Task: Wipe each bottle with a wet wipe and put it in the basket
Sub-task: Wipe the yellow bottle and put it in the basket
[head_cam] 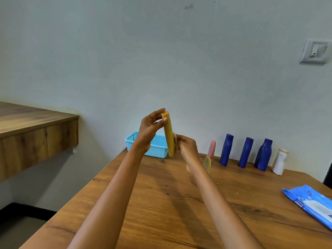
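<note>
Yellow tube bottle (pixel 169 135) stood near-upright above the counter (pixel 161 194), the basket (pixel 158 150) at its nine o'clock; the left hand (pixel 150 130) pinched its cap end, the right hand (pixel 186 146) pressed a wipe (pixel 175 136) against its lower body; likely light, smooth plastic, slippery when wet, best held at both ends.

Bottles (pixel 246 152) right of basket (pixel 158 148)

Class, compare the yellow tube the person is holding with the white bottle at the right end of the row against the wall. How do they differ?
The yellow tube is long, slim and held in the air, tilted, by the left hand and right hand; the white bottle is shorter, broader and stands on the table, untouched. The tube is yellow, the bottle white. Neither is in the basket.
</note>
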Motion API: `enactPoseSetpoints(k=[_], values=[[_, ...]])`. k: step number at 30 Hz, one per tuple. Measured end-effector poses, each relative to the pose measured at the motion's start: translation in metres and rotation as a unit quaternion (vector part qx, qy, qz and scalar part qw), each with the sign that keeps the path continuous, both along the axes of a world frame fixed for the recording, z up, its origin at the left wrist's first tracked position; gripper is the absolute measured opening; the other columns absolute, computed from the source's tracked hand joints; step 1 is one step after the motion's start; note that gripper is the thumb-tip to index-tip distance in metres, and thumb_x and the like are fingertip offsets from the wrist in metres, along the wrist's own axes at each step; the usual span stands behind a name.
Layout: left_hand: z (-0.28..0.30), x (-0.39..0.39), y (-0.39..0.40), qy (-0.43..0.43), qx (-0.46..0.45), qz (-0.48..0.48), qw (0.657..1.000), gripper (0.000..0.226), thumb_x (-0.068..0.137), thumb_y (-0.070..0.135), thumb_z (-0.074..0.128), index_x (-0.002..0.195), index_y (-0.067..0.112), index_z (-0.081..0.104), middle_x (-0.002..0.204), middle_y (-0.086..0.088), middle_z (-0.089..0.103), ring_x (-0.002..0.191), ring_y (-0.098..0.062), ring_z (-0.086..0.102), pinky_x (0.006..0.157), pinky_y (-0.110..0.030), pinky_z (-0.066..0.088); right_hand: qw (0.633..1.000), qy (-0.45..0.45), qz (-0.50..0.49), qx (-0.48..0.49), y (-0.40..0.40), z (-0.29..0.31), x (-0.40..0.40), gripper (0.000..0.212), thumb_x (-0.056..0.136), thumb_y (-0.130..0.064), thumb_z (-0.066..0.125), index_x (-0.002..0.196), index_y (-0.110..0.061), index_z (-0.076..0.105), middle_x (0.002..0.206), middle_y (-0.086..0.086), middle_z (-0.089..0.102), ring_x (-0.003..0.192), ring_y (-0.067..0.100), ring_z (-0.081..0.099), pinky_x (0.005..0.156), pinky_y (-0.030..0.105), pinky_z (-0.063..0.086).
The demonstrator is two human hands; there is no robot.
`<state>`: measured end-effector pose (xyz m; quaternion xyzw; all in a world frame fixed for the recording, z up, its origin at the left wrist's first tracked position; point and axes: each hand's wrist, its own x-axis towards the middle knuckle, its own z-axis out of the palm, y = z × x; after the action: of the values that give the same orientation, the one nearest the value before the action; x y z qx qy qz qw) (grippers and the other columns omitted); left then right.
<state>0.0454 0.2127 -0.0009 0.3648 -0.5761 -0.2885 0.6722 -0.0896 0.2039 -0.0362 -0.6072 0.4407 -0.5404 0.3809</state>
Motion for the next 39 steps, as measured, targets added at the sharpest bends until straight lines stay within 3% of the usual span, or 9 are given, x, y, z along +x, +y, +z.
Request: enactPoseSetpoints(k=[5, 7, 10, 17, 19, 23, 27, 31, 39], values=[[0.0, -0.01, 0.001, 0.053, -0.016, 0.03, 0.998, 0.041, 0.086, 0.016, 0.066, 0.126, 0.016, 0.056, 0.121, -0.007, 0.062, 0.101, -0.016, 0.064, 0.09, -0.034, 0.054, 0.973, -0.147, 0.055, 0.169, 0.001, 0.003, 0.002, 0.024, 0.096, -0.008, 0.043, 0.085, -0.003, 0.064, 0.074, 0.006, 0.058, 0.063, 0.011, 0.057, 0.066, 0.021, 0.051], [0.001, -0.013, 0.001, 0.056, -0.025, 0.046, 0.997, 0.043, 0.086, 0.015, 0.067, 0.127, 0.015, 0.055, 0.122, -0.005, 0.062, 0.098, -0.014, 0.065, 0.088, -0.028, 0.054, 0.923, -0.288, 0.102, 0.233, 0.005, 0.005, 0.0, 0.02, 0.091, 0.008, 0.042, 0.076, 0.004, 0.054, 0.077, 0.017, 0.055, 0.077, 0.025, 0.064, 0.082, 0.035, 0.057], [0.003, -0.016, 0.002, 0.037, -0.042, 0.065, 0.996, 0.045, 0.086, 0.014, 0.066, 0.129, 0.013, 0.054, 0.119, 0.0, 0.061, 0.091, -0.005, 0.064, 0.076, -0.01, 0.051, 0.892, -0.353, 0.128, 0.251, 0.006, 0.005, -0.005, 0.019, 0.089, 0.013, 0.042, 0.076, 0.004, 0.051, 0.086, 0.025, 0.056, 0.096, 0.039, 0.064, 0.073, 0.038, 0.056], [0.003, -0.014, 0.0, 0.03, -0.046, 0.105, 0.993, 0.05, 0.084, 0.014, 0.067, 0.132, 0.009, 0.051, 0.121, -0.005, 0.06, 0.091, -0.009, 0.062, 0.07, -0.006, 0.049, 0.976, -0.11, 0.047, 0.181, 0.005, 0.002, -0.003, 0.023, 0.087, 0.006, 0.046, 0.096, 0.0, 0.066, 0.08, 0.016, 0.066, 0.063, 0.015, 0.055, 0.056, 0.019, 0.045], [0.004, -0.013, -0.003, 0.035, -0.037, 0.122, 0.991, 0.054, 0.083, 0.016, 0.069, 0.133, 0.011, 0.05, 0.122, -0.004, 0.06, 0.095, -0.013, 0.062, 0.074, -0.01, 0.051, 0.992, -0.055, -0.01, 0.111, 0.005, 0.001, 0.0, 0.023, 0.092, -0.006, 0.047, 0.101, -0.008, 0.069, 0.088, 0.009, 0.067, 0.069, 0.013, 0.055, 0.057, 0.017, 0.045], [-0.003, -0.015, -0.012, -0.008, 0.001, 0.162, 0.987, 0.065, 0.076, 0.029, 0.076, 0.133, 0.017, 0.05, 0.124, 0.0, 0.06, 0.104, -0.019, 0.063, 0.091, -0.033, 0.05, 0.997, -0.038, -0.039, -0.056, 0.005, 0.01, 0.004, 0.032, 0.095, -0.02, 0.052, 0.127, -0.015, 0.057, 0.124, 0.001, 0.059, 0.112, 0.013, 0.055, 0.093, 0.027, 0.048], [-0.002, -0.025, -0.013, 0.007, 0.025, 0.12, 0.992, 0.064, 0.077, 0.028, 0.075, 0.135, 0.014, 0.05, 0.116, 0.004, 0.06, 0.106, -0.018, 0.062, 0.094, -0.035, 0.05, 0.985, 0.077, -0.057, -0.146, 0.012, 0.017, 0.004, 0.038, 0.094, -0.023, 0.055, 0.131, -0.014, 0.053, 0.122, 0.004, 0.058, 0.112, 0.016, 0.055, 0.078, 0.013, 0.042], [0.003, -0.03, -0.014, -0.006, 0.042, 0.08, 0.996, 0.055, 0.085, 0.031, 0.067, 0.134, 0.013, 0.05, 0.116, 0.001, 0.06, 0.113, -0.021, 0.058, 0.091, -0.037, 0.053, 0.979, 0.055, -0.077, -0.18, 0.012, 0.014, -0.001, 0.04, 0.092, -0.027, 0.057, 0.129, -0.014, 0.055, 0.121, 0.005, 0.062, 0.11, 0.018, 0.058, 0.071, 0.004, 0.039], [0.006, -0.006, -0.008, 0.045, 0.048, -0.009, 0.998, 0.033, 0.09, 0.018, 0.06, 0.121, 0.007, 0.06, 0.096, -0.009, 0.064, 0.075, -0.012, 0.065, 0.066, -0.02, 0.055, 0.994, -0.071, 0.029, -0.083, 0.004, 0.016, -0.008, 0.033, 0.097, -0.027, 0.048, 0.127, -0.016, 0.056, 0.112, -0.004, 0.064, 0.102, 0.012, 0.059, 0.084, 0.025, 0.05]])
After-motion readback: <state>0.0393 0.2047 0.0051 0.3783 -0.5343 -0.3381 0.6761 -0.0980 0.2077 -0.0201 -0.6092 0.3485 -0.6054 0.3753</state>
